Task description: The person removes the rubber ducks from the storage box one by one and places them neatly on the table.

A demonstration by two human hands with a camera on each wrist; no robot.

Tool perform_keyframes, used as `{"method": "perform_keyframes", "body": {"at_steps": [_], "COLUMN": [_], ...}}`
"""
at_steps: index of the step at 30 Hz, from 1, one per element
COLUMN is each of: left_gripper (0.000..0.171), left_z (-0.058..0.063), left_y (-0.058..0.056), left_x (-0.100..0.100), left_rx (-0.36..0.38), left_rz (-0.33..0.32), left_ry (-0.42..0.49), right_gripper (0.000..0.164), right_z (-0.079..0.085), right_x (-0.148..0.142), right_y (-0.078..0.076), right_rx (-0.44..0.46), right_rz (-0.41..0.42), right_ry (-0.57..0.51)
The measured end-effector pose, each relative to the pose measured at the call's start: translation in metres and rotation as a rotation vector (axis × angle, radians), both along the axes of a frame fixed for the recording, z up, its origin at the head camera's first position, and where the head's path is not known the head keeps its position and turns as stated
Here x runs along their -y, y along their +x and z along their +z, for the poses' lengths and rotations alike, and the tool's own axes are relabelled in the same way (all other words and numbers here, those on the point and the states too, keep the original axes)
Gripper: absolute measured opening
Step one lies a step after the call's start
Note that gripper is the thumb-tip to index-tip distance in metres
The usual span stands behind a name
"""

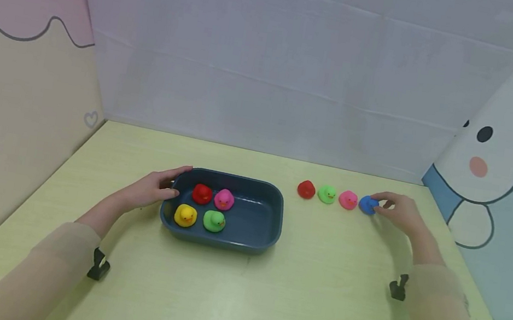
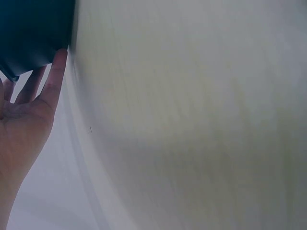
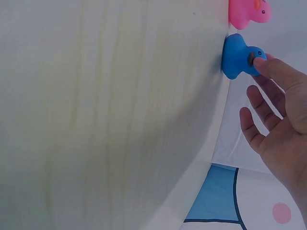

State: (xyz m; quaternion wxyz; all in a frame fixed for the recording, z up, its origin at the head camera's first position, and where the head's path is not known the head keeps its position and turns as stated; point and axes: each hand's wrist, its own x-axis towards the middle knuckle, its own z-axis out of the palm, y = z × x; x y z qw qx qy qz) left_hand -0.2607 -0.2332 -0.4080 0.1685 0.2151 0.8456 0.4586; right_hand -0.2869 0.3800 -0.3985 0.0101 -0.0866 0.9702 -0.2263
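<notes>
A dark blue tray point(image 1: 251, 225) holds a red rubber duck point(image 1: 202, 194), a pink one point(image 1: 224, 199), a yellow one point(image 1: 185, 216) and a green one point(image 1: 214, 221). My left hand point(image 1: 155, 189) grips the tray's left end, thumb over the rim; in the left wrist view its fingers point(image 2: 56, 76) lie against the outer wall. On the right, my right hand point(image 1: 400, 212) pinches the head of a blue rubber duck point(image 3: 235, 56) between thumb and forefinger. This duck stands on the table at the right end of a row.
Left of the blue duck, the row has a pink duck point(image 1: 348, 199), a green duck point(image 1: 327, 194) and a red duck point(image 1: 306, 189). They stand on the pale wooden table point(image 1: 235, 300), near a white back panel point(image 1: 274, 74). Printed panels flank both sides.
</notes>
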Motion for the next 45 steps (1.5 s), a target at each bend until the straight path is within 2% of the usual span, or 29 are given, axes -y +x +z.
{"method": "perform_keyframes", "body": {"at_steps": [8,19,31,45], "left_gripper": [0.062,0.063,0.062,0.063], "left_z": [0.000,0.001,-0.003,-0.003], "left_y": [0.000,0.001,-0.002,-0.002], "left_x": [0.000,-0.001,0.001,0.001], "left_rx": [0.020,0.010,0.008,0.008], "left_rz": [0.013,0.002,-0.005,0.016], "left_ry": [0.002,0.007,0.014,-0.003], "right_gripper": [0.032,0.036,0.040,0.040], "right_z": [0.000,0.004,0.022,0.043], "right_x": [0.001,0.004,0.019,0.044], "right_y": [-0.001,0.001,0.008,0.020], "right_rx": [0.045,0.041,0.012,-0.036], "right_rz": [-0.007,-0.006,-0.018,-0.042], "right_ry": [0.010,0.018,0.012,-0.037]}}
